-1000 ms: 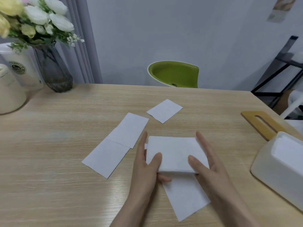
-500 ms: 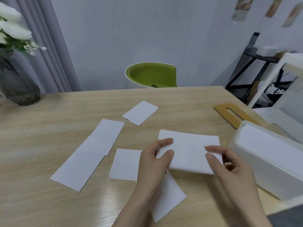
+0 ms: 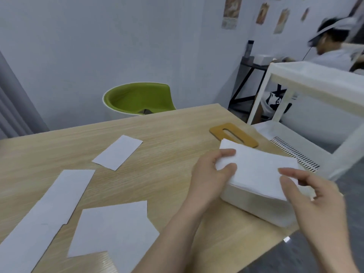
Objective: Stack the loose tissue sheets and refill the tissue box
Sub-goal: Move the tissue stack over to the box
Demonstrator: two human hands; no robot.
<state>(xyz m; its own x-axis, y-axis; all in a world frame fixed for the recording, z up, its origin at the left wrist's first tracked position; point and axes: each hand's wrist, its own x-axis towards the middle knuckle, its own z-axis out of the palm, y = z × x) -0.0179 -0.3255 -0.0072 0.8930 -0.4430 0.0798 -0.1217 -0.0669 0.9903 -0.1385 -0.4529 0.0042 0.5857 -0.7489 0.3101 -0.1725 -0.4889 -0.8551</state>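
White tissues are held in a stack over the open box at the counter's right edge.

The stack's left end is pinched by the left hand, thumb on top; its near right corner is gripped by the right hand, fingers curled. Four loose sheets are left lying flat to the left, and the wooden lid is seen just behind the box.
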